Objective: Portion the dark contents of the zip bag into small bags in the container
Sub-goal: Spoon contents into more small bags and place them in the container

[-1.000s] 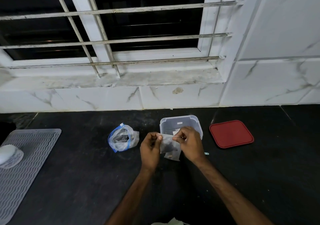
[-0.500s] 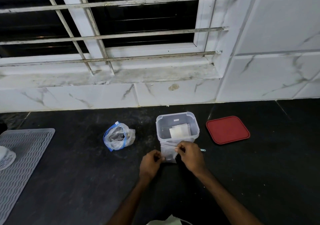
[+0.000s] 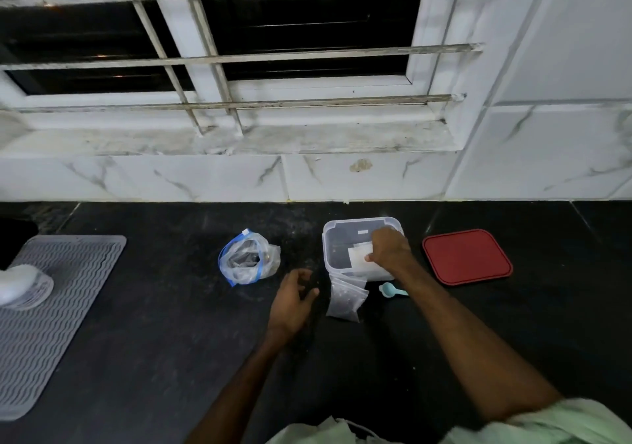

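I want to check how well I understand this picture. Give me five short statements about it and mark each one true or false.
1. The red lid lies on the counter, to the right of the clear container. True.
2. The left hand holds the zip bag. False: it holds nothing, and the zip bag stands apart from it.
3. The right hand reaches into the container. True.
4. The teal scoop lies inside the container. False: it lies on the counter in front of it.
5. A filled small bag is in front of the container. True.
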A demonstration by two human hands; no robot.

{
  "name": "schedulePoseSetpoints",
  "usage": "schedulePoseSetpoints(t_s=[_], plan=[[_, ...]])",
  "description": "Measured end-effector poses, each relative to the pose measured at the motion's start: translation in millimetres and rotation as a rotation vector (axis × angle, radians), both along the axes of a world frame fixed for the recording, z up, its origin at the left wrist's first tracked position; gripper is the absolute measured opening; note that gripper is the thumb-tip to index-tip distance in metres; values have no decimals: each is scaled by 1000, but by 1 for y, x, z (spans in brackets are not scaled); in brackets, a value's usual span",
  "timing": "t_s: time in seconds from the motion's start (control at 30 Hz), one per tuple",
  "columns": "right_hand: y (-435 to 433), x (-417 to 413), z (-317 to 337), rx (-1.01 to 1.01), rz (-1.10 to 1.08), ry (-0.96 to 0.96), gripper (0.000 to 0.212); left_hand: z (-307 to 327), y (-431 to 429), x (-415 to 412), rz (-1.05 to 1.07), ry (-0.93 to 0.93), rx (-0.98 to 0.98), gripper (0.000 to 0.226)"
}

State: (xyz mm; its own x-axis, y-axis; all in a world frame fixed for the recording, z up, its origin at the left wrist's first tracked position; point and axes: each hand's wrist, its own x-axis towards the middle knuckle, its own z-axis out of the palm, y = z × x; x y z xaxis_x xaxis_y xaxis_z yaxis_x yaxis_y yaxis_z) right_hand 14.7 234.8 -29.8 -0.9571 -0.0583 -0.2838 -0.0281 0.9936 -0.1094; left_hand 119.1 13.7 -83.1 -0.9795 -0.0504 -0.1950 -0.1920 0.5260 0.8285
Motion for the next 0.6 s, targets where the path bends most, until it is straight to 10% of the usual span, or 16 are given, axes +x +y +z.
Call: schedulePoseSetpoints(t_s=[0.3, 0.47, 0.6], plan=[[-6, -5, -15, -39, -96, 48, 41, 24, -15, 3, 191, 65, 232, 25], [-4, 13, 26, -397, -45, 106, 56, 40, -6, -8, 199, 125, 352, 21], [-1, 41, 56, -581, 105, 135, 23, 67, 2, -24, 135, 148, 401, 26]])
